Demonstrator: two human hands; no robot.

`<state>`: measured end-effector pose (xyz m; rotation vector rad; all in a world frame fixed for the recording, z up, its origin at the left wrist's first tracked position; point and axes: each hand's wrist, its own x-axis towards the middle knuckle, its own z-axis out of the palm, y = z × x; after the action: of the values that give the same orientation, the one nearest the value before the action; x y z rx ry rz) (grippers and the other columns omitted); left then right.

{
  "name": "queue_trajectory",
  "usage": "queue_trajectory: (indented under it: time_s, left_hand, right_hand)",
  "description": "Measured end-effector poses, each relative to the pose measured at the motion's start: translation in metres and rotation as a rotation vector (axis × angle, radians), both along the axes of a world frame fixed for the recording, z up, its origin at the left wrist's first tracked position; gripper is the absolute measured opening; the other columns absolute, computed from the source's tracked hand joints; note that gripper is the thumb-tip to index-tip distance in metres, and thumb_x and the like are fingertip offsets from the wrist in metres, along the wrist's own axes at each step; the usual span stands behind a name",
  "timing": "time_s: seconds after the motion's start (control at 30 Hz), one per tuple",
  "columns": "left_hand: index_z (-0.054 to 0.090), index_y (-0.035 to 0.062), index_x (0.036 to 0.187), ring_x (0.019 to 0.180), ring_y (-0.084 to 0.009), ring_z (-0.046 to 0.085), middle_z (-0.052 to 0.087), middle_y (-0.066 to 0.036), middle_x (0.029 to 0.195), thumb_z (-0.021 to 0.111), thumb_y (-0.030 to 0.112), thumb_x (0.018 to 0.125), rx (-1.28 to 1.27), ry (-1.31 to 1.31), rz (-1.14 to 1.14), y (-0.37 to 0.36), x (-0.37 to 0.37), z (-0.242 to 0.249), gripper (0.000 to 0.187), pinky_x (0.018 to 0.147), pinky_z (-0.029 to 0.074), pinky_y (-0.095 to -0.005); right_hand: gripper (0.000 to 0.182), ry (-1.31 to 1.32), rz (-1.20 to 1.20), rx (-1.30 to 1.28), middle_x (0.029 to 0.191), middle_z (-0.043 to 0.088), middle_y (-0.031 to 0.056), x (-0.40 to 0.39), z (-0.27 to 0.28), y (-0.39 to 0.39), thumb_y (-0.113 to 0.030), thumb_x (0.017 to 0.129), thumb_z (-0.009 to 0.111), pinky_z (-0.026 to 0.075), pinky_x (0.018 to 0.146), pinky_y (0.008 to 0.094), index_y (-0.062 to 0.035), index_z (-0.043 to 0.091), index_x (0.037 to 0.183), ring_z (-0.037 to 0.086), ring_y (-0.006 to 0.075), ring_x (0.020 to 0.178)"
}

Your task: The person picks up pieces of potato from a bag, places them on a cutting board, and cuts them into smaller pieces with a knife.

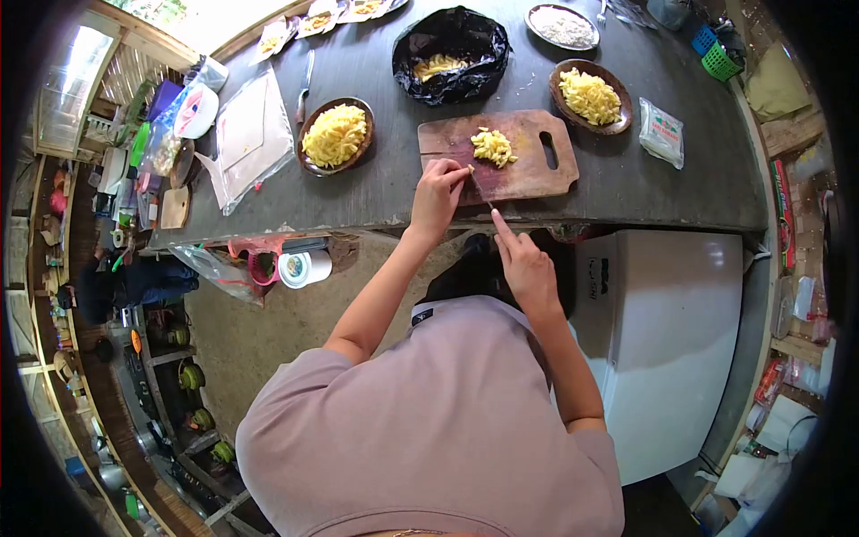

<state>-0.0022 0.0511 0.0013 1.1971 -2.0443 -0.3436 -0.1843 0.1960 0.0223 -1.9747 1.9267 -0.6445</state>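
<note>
My left hand (437,195) is at the left part of the wooden cutting board (528,183), its fingers pinched on a small yellow piece (471,168) of what looks like potato. In my right hand (526,264), at the board's near edge, is a knife (480,190); its handle is mostly covered by the fingers and its blade points toward the left fingertips. A small heap of chopped yellow pieces (493,148) lies on the board just beyond both hands. Purple-red stains mark the wood around it.
Brown bowls of yellow strips stand left (338,134) and right (591,97). Behind the board is a black plastic bag (450,55) with more strips. A plate of white flour-like powder (562,27), a white packet (662,134) and another knife (305,85) lie about. Another person (134,282) is far left.
</note>
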Motion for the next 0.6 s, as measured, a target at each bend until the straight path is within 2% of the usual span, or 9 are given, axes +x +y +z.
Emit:
queue_trajectory:
  time_s: [0.07, 0.2, 0.33, 0.4, 0.5, 0.6]
  left_hand:
    - [0.082, 0.0021, 0.105, 0.101, -0.0302, 0.068, 0.072, -0.010, 0.105, 0.080, 0.000, 0.086, -0.011, -0.004, -0.005, -0.001, 0.002, -0.001, 0.019, 0.090, 0.056, -0.0409]
    - [0.082, 0.0018, 0.104, 0.103, -0.0300, 0.068, 0.073, -0.010, 0.105, 0.080, 0.000, 0.084, -0.017, -0.005, 0.027, 0.001, 0.000, -0.004, 0.020, 0.091, 0.056, -0.0408]
    - [0.081, 0.0015, 0.106, 0.105, -0.0306, 0.066, 0.072, -0.011, 0.106, 0.078, 0.001, 0.088, 0.000, 0.042, 0.040, 0.002, 0.001, -0.004, 0.019, 0.091, 0.056, -0.0416]
    - [0.081, 0.0018, 0.109, 0.105, -0.0309, 0.066, 0.073, -0.010, 0.106, 0.078, 0.002, 0.089, 0.041, 0.037, 0.055, 0.006, -0.002, 0.000, 0.020, 0.091, 0.057, -0.0417]
    - [0.082, 0.0032, 0.109, 0.105, -0.0299, 0.068, 0.074, -0.009, 0.108, 0.079, 0.002, 0.089, -0.071, 0.006, 0.070, 0.013, -0.007, -0.003, 0.020, 0.092, 0.057, -0.0408]
    - [0.081, 0.0020, 0.109, 0.104, -0.0303, 0.068, 0.075, -0.009, 0.108, 0.079, 0.002, 0.089, -0.085, 0.003, 0.052, 0.011, -0.004, -0.005, 0.020, 0.093, 0.057, -0.0407]
  right_hand:
    - [0.053, 0.102, 0.031, 0.036, 0.077, 0.068, 0.0152, -0.003, -0.007, -0.012, -0.035, 0.111, 0.058, 0.062, 0.062, 0.0502, -0.0390, 0.047, 0.163, 0.073, 0.0391, 0.066]
    - [0.052, 0.052, 0.039, -0.056, 0.076, 0.070, 0.0161, 0.004, -0.021, -0.042, -0.034, 0.111, 0.058, 0.062, 0.063, 0.0517, -0.0376, 0.047, 0.162, 0.073, 0.0398, 0.067]
    - [0.053, 0.054, 0.031, -0.015, 0.077, 0.070, 0.0168, 0.003, -0.012, -0.021, -0.034, 0.112, 0.057, 0.062, 0.064, 0.0519, -0.0374, 0.046, 0.163, 0.073, 0.0406, 0.068]
    - [0.055, -0.048, -0.005, 0.168, 0.081, 0.068, 0.0208, -0.005, 0.002, 0.004, -0.031, 0.111, 0.057, 0.060, 0.071, 0.0557, -0.0365, 0.045, 0.164, 0.072, 0.0436, 0.075]
    - [0.054, -0.055, -0.014, 0.106, 0.080, 0.069, 0.0185, -0.005, -0.007, 0.014, -0.034, 0.112, 0.056, 0.062, 0.066, 0.0536, -0.0399, 0.045, 0.164, 0.074, 0.0416, 0.072]
    - [0.053, -0.046, -0.044, 0.082, 0.081, 0.069, 0.0178, 0.001, -0.006, 0.002, -0.035, 0.112, 0.056, 0.062, 0.067, 0.0547, -0.0416, 0.045, 0.163, 0.074, 0.0419, 0.073]
